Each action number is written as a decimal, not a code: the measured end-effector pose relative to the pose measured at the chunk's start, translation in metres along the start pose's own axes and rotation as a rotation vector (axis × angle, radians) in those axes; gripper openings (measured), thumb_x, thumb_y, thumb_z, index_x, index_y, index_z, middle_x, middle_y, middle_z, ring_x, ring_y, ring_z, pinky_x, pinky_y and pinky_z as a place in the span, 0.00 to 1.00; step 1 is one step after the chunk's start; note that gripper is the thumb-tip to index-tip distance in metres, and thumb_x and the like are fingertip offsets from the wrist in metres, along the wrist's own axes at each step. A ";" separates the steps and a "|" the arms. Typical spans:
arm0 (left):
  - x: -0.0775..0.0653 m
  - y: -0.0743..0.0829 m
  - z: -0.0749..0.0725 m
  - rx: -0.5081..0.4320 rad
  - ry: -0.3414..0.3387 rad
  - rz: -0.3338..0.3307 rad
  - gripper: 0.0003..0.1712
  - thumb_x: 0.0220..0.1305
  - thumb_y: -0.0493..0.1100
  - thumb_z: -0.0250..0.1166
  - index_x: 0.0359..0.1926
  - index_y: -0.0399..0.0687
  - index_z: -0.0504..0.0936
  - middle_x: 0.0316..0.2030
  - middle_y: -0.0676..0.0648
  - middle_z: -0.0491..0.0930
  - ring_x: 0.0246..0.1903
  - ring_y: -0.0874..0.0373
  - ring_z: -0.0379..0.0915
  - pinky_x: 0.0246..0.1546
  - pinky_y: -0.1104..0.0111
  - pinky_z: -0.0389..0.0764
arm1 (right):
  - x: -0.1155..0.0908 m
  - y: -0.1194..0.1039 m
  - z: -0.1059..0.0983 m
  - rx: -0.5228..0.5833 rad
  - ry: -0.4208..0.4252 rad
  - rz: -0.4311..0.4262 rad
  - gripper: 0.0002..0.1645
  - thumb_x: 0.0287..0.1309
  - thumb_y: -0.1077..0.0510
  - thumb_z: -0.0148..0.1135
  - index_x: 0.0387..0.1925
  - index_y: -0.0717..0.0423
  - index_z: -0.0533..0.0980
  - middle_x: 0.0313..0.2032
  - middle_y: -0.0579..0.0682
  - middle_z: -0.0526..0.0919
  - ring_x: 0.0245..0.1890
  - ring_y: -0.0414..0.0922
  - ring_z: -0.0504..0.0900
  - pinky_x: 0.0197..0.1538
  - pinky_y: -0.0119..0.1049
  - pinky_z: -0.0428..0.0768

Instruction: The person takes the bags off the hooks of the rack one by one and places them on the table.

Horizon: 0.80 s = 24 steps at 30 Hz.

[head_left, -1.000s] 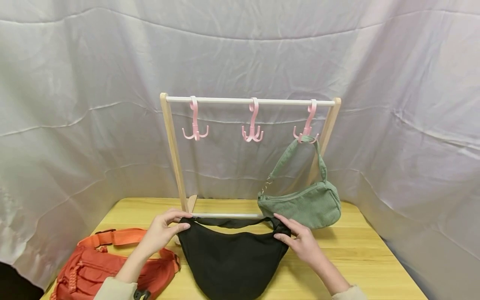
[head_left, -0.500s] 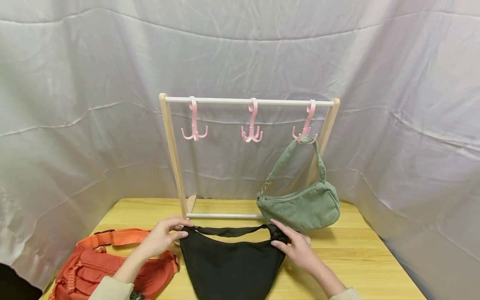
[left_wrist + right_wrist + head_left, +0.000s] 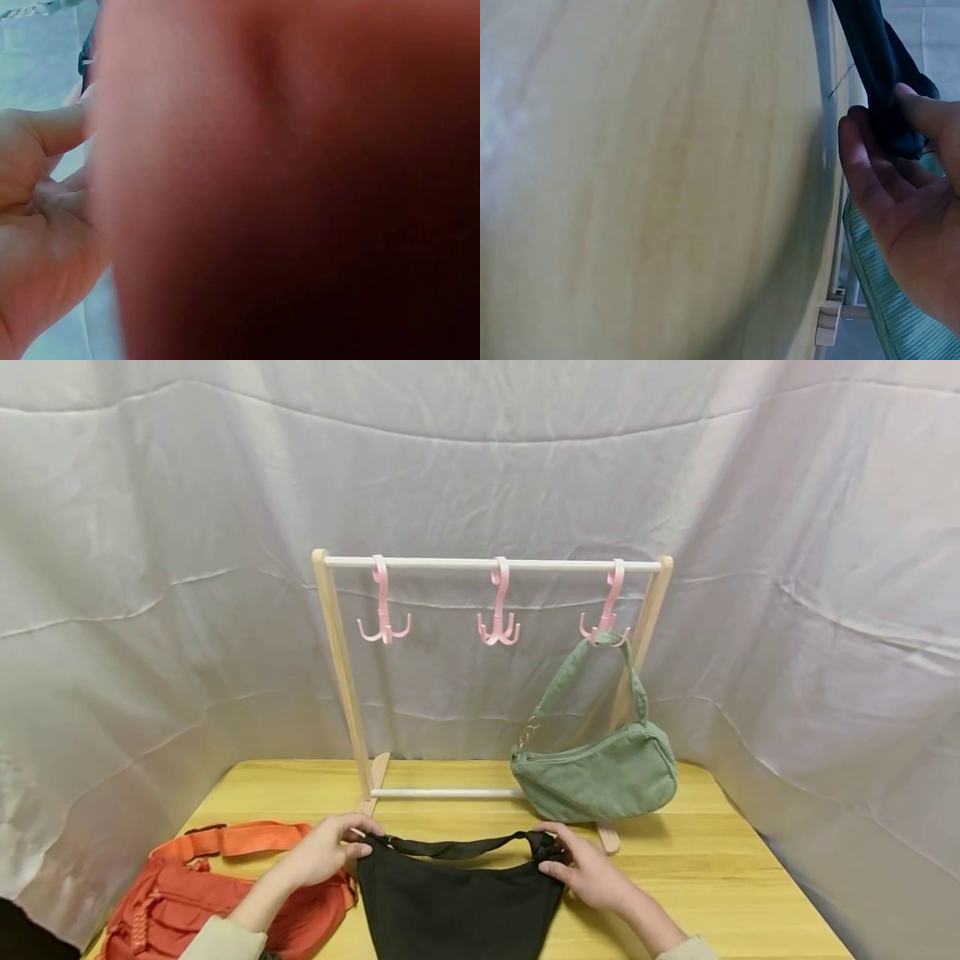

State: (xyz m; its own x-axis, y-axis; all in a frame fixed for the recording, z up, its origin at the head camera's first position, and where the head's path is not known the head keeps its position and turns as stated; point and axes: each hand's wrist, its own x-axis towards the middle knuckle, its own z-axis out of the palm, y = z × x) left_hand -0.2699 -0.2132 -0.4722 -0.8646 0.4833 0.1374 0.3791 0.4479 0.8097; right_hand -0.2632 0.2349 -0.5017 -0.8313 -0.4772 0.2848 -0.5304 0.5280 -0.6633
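A black shoulder bag [image 3: 457, 910] is spread between my two hands at the front of the table, its strap [image 3: 450, 848] running across the top. My left hand [image 3: 322, 852] pinches the bag's upper left corner between thumb and fingers. At the upper right corner, my right hand [image 3: 588, 870] grips the gathered black fabric, also seen as dark cloth [image 3: 889, 90] in the right wrist view. The bag's bottom runs out of the head view. In the left wrist view a large blurred surface covers most of the picture, beside part of the left hand [image 3: 45, 187].
Behind the bag stands a rack with a white top bar [image 3: 442, 563] and three pink hooks. A green corduroy handbag [image 3: 600, 777] hangs from the right hook [image 3: 607, 610]. A red-orange waist bag [image 3: 187, 902] lies at the left of the wooden table [image 3: 720, 877], partly behind my left forearm.
Both hands have drawn the black bag toward me and lower in the head view, away from the rack's lower bar. The grip at both corners stays the same.
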 end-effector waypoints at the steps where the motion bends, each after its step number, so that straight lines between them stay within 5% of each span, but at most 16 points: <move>1: 0.000 -0.001 0.000 0.002 -0.009 -0.007 0.11 0.68 0.29 0.66 0.50 0.37 0.84 0.50 0.37 0.83 0.46 0.44 0.83 0.39 0.69 0.84 | 0.000 0.000 0.000 -0.001 -0.010 0.012 0.28 0.69 0.55 0.69 0.65 0.57 0.72 0.37 0.45 0.78 0.30 0.33 0.74 0.34 0.31 0.74; 7: 0.000 -0.004 0.001 0.037 -0.044 -0.004 0.10 0.65 0.29 0.68 0.47 0.37 0.85 0.43 0.42 0.85 0.42 0.53 0.83 0.38 0.71 0.81 | 0.001 0.000 0.001 0.024 -0.056 0.087 0.29 0.68 0.54 0.70 0.66 0.56 0.73 0.39 0.48 0.79 0.32 0.35 0.74 0.35 0.32 0.76; 24: 0.006 -0.009 0.003 0.041 -0.086 -0.055 0.08 0.63 0.28 0.70 0.43 0.36 0.85 0.38 0.45 0.86 0.39 0.55 0.82 0.34 0.71 0.80 | -0.002 0.004 0.001 0.012 -0.114 0.152 0.30 0.65 0.52 0.72 0.66 0.56 0.77 0.44 0.49 0.76 0.36 0.39 0.72 0.38 0.33 0.73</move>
State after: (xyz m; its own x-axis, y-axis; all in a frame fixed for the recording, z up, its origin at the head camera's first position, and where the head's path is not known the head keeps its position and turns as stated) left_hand -0.2776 -0.2122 -0.4798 -0.8533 0.5196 0.0427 0.3469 0.5048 0.7904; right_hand -0.2636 0.2374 -0.5057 -0.8773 -0.4692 0.1007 -0.3970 0.5919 -0.7014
